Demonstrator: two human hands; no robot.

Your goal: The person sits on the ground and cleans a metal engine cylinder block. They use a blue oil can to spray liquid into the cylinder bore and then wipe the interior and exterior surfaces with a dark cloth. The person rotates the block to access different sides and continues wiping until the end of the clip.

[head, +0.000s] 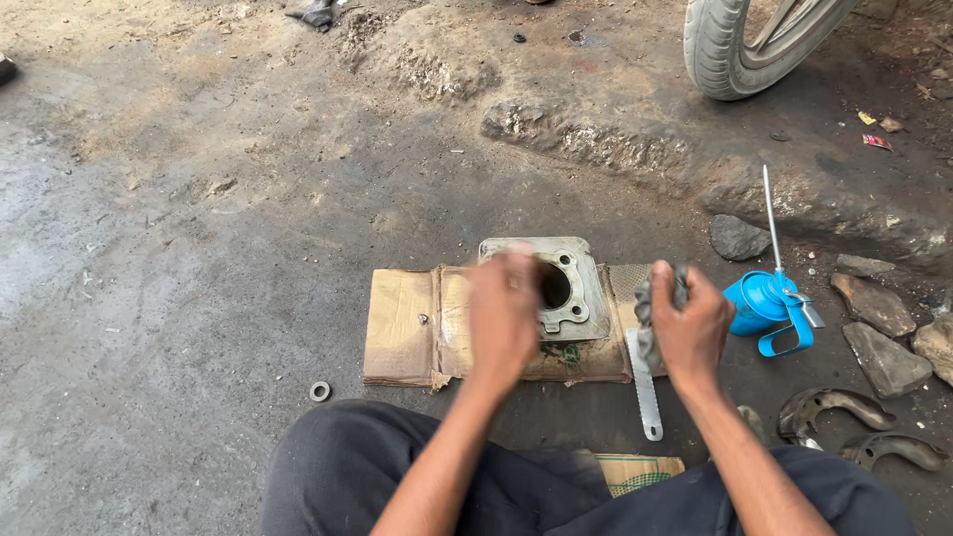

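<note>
The left hand (pixel 503 316) is resting on the metal block (pixel 566 288), fingers spread; beside the block, right hand (pixel 690 328) fingers are gripping a rag (pixel 647 303).

Left of the cardboard sheet (pixel 402 323) the dirt ground lies open, with only a small washer (pixel 320 391) on it. On the right the way is crowded: a blue oil can (pixel 759 303) with an upright spout, loose stones (pixel 884 357) and curved brake shoes (pixel 824 409) sit close together. Beyond, a ridge of packed earth (pixel 596 139) and a tyre (pixel 725 50) block the far side.
</note>
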